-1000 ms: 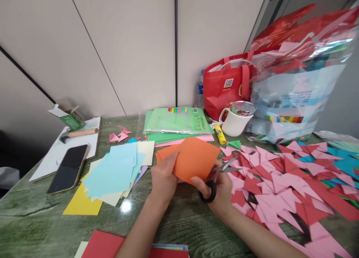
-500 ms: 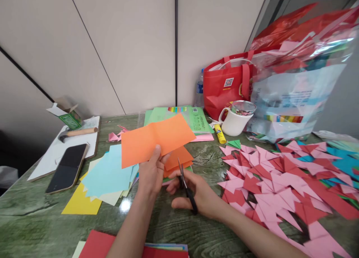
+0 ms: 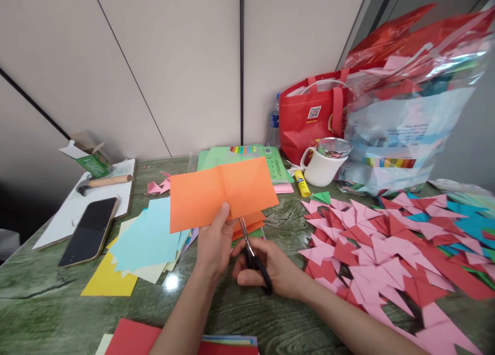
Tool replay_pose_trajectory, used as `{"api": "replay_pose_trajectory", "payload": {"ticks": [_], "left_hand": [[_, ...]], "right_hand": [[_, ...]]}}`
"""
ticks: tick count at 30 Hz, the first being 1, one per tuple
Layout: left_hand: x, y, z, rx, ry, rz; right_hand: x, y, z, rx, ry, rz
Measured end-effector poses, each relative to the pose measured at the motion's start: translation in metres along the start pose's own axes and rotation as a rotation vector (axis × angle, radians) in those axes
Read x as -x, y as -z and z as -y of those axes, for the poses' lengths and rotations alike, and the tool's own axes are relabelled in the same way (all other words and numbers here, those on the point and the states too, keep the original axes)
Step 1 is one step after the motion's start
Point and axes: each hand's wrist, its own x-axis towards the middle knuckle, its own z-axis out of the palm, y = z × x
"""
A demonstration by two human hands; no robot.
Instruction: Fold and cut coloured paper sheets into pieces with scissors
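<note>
My left hand (image 3: 216, 239) pinches an orange sheet of paper (image 3: 224, 190) at its lower edge, thumb on top. A crease runs down the middle of this sheet, which is held up above the table. In my right hand (image 3: 266, 267) is a pair of scissors (image 3: 249, 247) with black handles, fingers around the grips. The scissors' tips point up, close under the sheet's lower edge; whether they touch it I cannot tell. More orange paper (image 3: 253, 224) lies on the table behind my hands, partly hidden by the held sheet.
Light blue paper (image 3: 147, 236) and yellow paper (image 3: 106, 277) lie left, near a phone (image 3: 88, 231) and a hammer (image 3: 108, 181). Many folded pink and red pieces (image 3: 379, 252) cover the right. Behind stand a white mug (image 3: 323, 168), a glue stick (image 3: 302, 184) and a red bag (image 3: 303, 118).
The orange sheet has shifted right and turned flatter in my left hand. The scissors have tilted a little, and their tips are now nearer the sheet's lower edge.
</note>
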Motion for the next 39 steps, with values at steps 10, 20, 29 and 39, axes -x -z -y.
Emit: {"api": "replay_pose_trajectory", "payload": {"ticks": [10,20,29,39], "left_hand": [[0.006,-0.002,0.011,-0.07,0.099,-0.027],[0.006,0.006,0.01,-0.211,0.124,-0.075],[0.005,0.015,0.018,-0.368,0.187,-0.147],[0.008,0.006,0.012,-0.552,0.082,-0.196]], "right_hand": [[0.0,0.001,0.0,0.105,0.031,-0.059],[-0.002,0.003,0.007,0.11,0.12,-0.146],[-0.001,0.005,0.006,0.057,0.078,-0.111],[-0.001,0.003,0.007,0.11,0.114,-0.124]]}}
